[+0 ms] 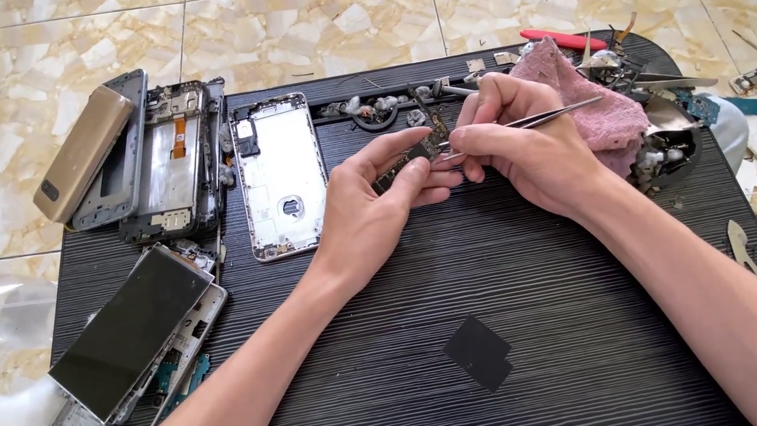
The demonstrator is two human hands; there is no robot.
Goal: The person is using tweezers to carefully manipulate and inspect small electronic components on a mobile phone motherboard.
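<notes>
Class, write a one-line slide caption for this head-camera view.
Left hand holds a small circuit board while right hand applies tweezers, dismantled phones around on a black table.

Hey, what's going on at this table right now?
A person is working on taken-apart phones at a dark striped table. The left hand holds a small dark circuit board, and the right hand holds metal tweezers with the tips at that board. A silver phone frame lies just left of the hands, with more opened phones farther left. A pink cloth sits behind the right hand among loose parts.
</notes>
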